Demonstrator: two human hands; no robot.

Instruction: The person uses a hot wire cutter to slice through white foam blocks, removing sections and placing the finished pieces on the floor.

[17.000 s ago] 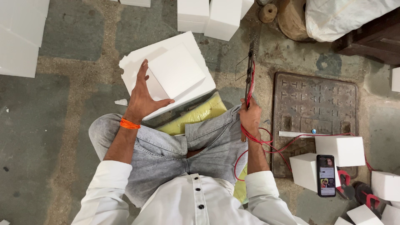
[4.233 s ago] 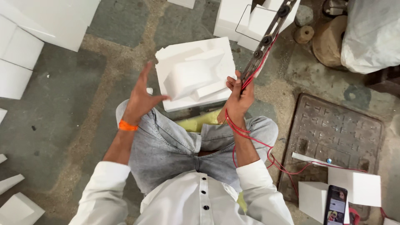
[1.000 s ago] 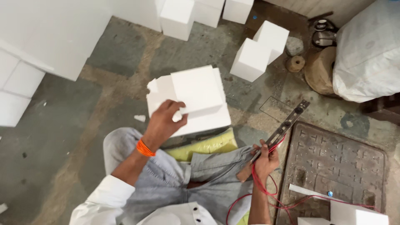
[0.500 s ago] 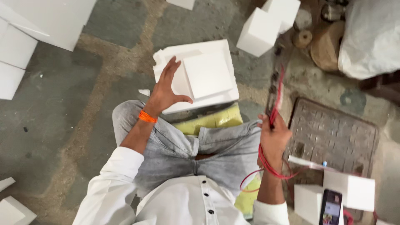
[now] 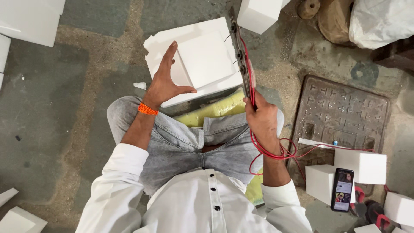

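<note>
A: Since half a second ago, the right hand (image 5: 262, 118) has brought the long metal cutter frame with red wires (image 5: 242, 56) up against the right edge of the white foam slab stack (image 5: 202, 60); it was out over the floor before.

B: Grips?

A: Right fingers wrapped tight round the cutter's lower end. Left hand (image 5: 166, 82) spread flat on the stack's left side, thumb out along its near edge, pinching nothing.

B: Where's the stack?

A: Just beyond the knees, over a yellow-green cushion (image 5: 213, 113).

B: Progress?

A: Judging by the raised square on top, shaping looks partly done; this right-edge pass is barely started. Finished white foam blocks (image 5: 360, 164) sit by the iron floor cover (image 5: 340, 114).

B: Containers?

A: White sack (image 5: 381, 21) top right, contents hidden. Nothing else holding anything.
</note>
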